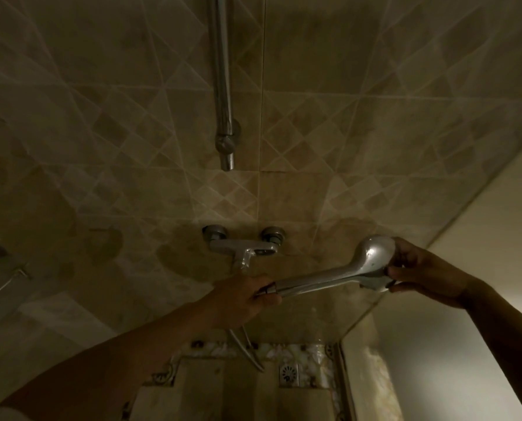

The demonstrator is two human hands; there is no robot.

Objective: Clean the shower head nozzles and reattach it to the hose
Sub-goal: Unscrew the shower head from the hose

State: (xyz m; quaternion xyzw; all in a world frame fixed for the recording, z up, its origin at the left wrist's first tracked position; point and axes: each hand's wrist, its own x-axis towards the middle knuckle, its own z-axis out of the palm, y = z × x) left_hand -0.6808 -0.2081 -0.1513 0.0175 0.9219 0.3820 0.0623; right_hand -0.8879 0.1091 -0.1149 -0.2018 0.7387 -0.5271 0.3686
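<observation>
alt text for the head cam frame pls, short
Two bare hands hold a chrome shower head level in front of a beige tiled wall: the left hand grips the handle's end, the right hand the round head. Behind are a wall-mounted mixer tap and a vertical chrome rail.

My one head camera looks forward and down at the wall close ahead. My left hand and right hand sit low in frame, the floor drain below them.
</observation>
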